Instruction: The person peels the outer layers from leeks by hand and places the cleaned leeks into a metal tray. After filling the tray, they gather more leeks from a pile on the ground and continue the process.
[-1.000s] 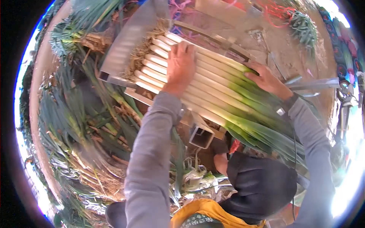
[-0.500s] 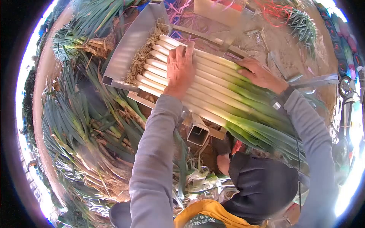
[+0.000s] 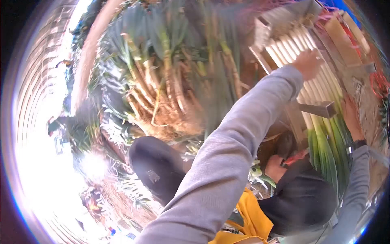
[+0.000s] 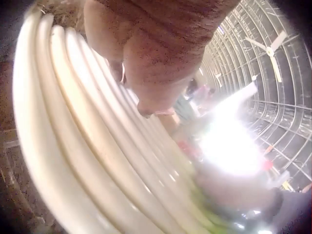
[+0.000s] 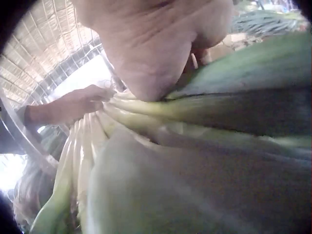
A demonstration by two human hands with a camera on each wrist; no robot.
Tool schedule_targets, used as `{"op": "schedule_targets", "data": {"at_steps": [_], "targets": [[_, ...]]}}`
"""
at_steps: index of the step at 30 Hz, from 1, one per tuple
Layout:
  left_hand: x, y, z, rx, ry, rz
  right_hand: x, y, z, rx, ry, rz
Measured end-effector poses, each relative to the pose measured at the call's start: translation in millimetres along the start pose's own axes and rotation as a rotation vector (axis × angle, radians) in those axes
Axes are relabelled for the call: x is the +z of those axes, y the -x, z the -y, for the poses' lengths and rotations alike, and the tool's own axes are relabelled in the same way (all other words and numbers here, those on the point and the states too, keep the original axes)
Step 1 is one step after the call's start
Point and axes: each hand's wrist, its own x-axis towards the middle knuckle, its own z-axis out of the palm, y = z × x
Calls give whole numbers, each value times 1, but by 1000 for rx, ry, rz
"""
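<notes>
A flat row of leeks [image 3: 284,49] lies side by side on a metal stand, roots at the far end and green leaves toward the person. My left hand [image 3: 308,64] rests across the white stalks, its fingers extended over them. Close by in the left wrist view, the smooth white shafts [image 4: 83,141] run beneath that hand. Farther down the row, my right hand [image 3: 352,120] lies along the right edge, where white turns to green. In the right wrist view its thumb touches the stalks just above the broad green leaves [image 5: 195,165]; its other fingers are mostly hidden.
A square metal tube [image 3: 321,109] juts from the stand beside the row. A metal end plate [image 3: 284,16] stands behind the roots. Loose leeks with soil on their roots [image 3: 170,81] are heaped at left. Red strings [image 3: 380,85] lie at far right.
The head view has swung left, so the stand now sits at upper right and the loose pile fills the middle. Both hands stay on the leek row, the right one along its edge.
</notes>
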Motion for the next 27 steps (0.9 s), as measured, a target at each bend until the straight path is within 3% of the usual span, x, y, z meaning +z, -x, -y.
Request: {"op": "schedule_targets", "data": {"at_steps": [2,5,7,9,11,12,13,14,17,20,21,23,24,26,27], "targets": [[-32,43,-13,-117,228,-6,-12,10,-4,-174,111,-163],[-72,130,-26,-222,394,-88,-50,22,12,-294,75,-223],[-64,202,-5,78,368,-154,-83,30,22,-250,41,-287],[-146,276,-43,-143,695,160,-120,33,34,-207,6,-340],[-201,333,-73,-102,428,274,-163,39,48,12,-171,-471],[-229,355,-94,-213,496,275,-188,41,61,-3,-158,-484],[-252,374,-109,-323,568,275,-213,42,81,-10,-370,-459],[-263,391,-116,-318,570,252,-232,44,106,-18,-580,-422],[-277,427,-127,-303,661,171,-258,53,227,-290,-624,-470],[-267,452,-135,-279,439,64,-266,69,363,-287,-425,-81],[-266,463,-137,-281,447,31,-250,61,386,-471,-447,-59],[-269,484,-137,-110,-73,251,-233,58,450,-682,-318,-25],[-275,493,-141,-115,-72,229,-228,66,487,-770,-271,-29],[-285,514,-153,-170,-235,446,-212,78,553,-919,-225,-7],[-282,522,-156,-180,-228,431,-204,79,579,-1000,-165,8]]}}
